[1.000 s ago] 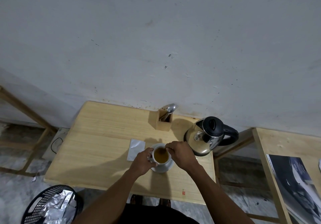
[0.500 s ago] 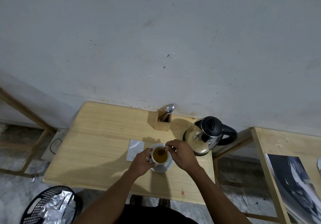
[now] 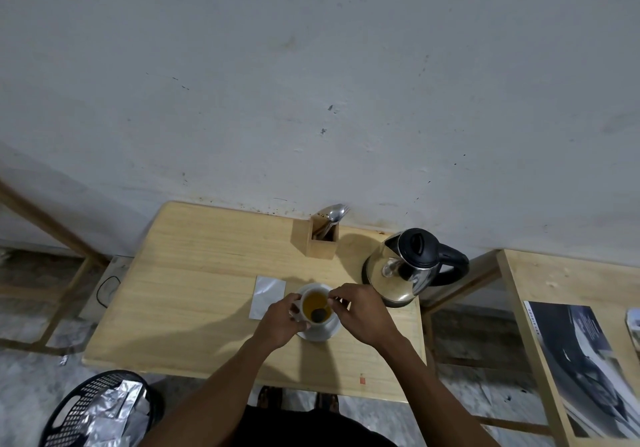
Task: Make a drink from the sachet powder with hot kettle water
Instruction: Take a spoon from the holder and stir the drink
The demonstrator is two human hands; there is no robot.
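White cup (image 3: 316, 304) sits on a white saucer (image 3: 320, 331) at the near-right part of the wooden counter (image 3: 194, 273). Cup holds amber-brown liquid; a dark spoon bowl (image 3: 319, 314) is submerged at the near side of the cup. Left hand (image 3: 281, 320) is at the cup's left wall, fingers wrapped against it, holding the cup. Right hand (image 3: 360, 311) is over the cup's right rim, fingers pinched together on the spoon's handle; the handle itself is mostly hidden by the fingertips. Silver sachet (image 3: 268, 297) lies flat on the counter just left of the cup, partly behind the left hand. Steel kettle (image 3: 405, 270) with black lid and handle stands upright on the right of the counter, near the right hand but not touching it. Wooden cutlery holder (image 3: 317, 240) stands at the back edge by the wall, a spoon (image 3: 335, 211) leaning out of it. Black perforated basket (image 3: 93, 412) with crumpled foil wrappers sits on the floor, lower left. Second counter (image 3: 554, 280) at right carries a dark printed sheet (image 3: 581, 360).
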